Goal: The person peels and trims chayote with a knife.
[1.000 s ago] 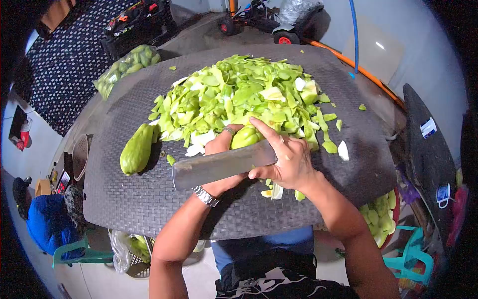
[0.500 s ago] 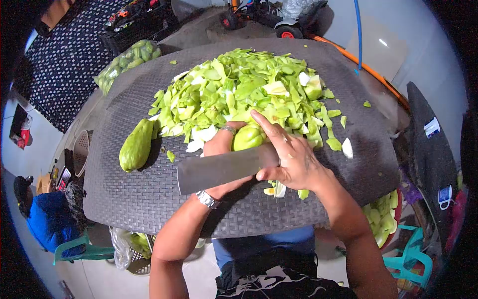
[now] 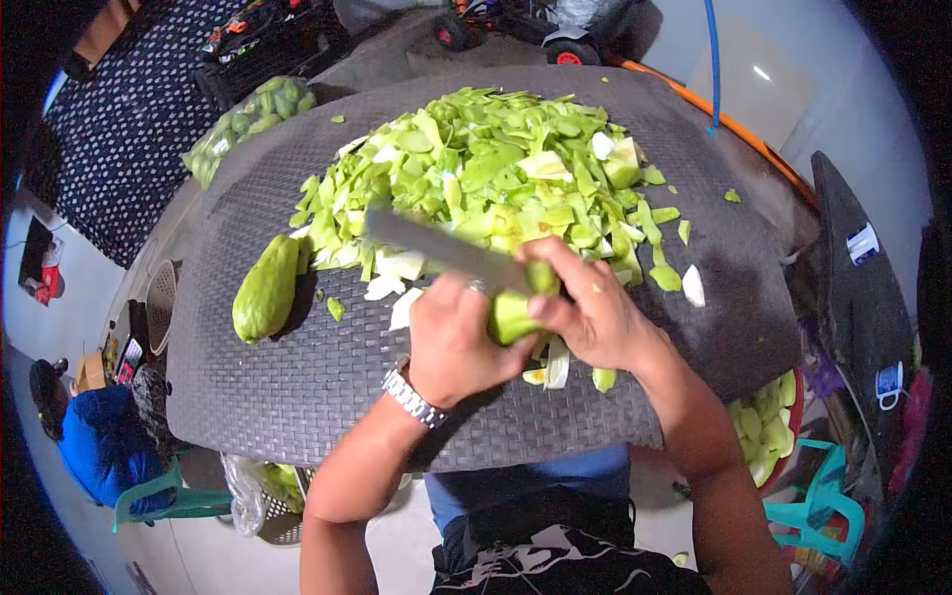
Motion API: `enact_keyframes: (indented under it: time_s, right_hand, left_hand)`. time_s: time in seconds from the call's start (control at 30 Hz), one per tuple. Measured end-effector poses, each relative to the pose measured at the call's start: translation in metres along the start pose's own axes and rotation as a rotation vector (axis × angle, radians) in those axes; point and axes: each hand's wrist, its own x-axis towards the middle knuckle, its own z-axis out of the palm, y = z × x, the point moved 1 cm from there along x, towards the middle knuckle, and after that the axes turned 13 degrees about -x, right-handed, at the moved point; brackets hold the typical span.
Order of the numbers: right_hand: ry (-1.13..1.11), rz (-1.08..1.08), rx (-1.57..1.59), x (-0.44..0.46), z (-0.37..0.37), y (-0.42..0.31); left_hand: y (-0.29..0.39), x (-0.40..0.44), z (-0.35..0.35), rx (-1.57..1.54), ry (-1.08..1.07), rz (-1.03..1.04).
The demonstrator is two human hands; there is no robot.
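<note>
My left hand [image 3: 456, 332], with a metal watch at the wrist, is wrapped round a green chayote [image 3: 511, 317] above the near middle of the table. My right hand [image 3: 595, 312] grips a wide-bladed knife [image 3: 436, 244], and its handle is mostly hidden by the fingers. The blade, smeared by motion, points left and away over my left hand. Just beyond both hands lies a large heap of green chayote peelings [image 3: 476, 169]. A whole chayote [image 3: 266, 290] rests to the left of the heap.
The dark woven-pattern table [image 3: 297, 416] has scattered peel bits. A bag of chayotes [image 3: 248, 124] is beyond its left edge. Peeled pieces fill a red-rimmed container [image 3: 769, 426] below right. A person in blue [image 3: 109, 446] is at the left; a teal chair [image 3: 818, 506] stands at the right.
The knife has swung up and away from me, from low in front of my left hand to above it. My left hand has turned over, and the chayote has shifted nearer to me.
</note>
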Motion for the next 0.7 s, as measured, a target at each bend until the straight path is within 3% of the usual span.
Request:
enact_keyframes:
  time_s: [0.1,0.17,0.23,0.33,0.47,0.57,0.63,0.7]
  right_hand:
    - [0.052,0.302,0.228,0.004,-0.004,0.011]
    - [0.05,0.42,0.238,0.004,-0.009,0.011]
    - [0.04,0.509,0.184,0.003,-0.01,0.014]
    - [-0.009,0.66,0.175,0.004,-0.009,0.012]
    - [0.007,0.714,0.324,0.004,-0.005,0.014]
    - [-0.007,0.723,0.433,0.004,-0.013,0.012]
    - [0.011,0.725,0.49,0.003,-0.014,0.014]
    - [0.041,0.716,0.527,0.004,-0.011,0.014]
  left_hand:
    - [0.015,0.007,0.002,-0.196,0.037,-0.022]
    - [0.014,0.011,0.001,-0.334,0.121,-0.199]
    - [-0.002,0.006,-0.003,-0.709,0.125,-0.577]
    - [-0.017,0.011,-0.006,-0.972,0.242,-0.718]
    - [-0.02,0.02,-0.009,-0.928,0.292,-0.838]
    - [-0.034,0.021,-0.008,-1.264,0.387,-0.955]
    - [-0.041,0.022,-0.014,-1.71,0.378,-0.975]
    - [-0.048,0.015,-0.013,-1.645,0.338,-0.922]
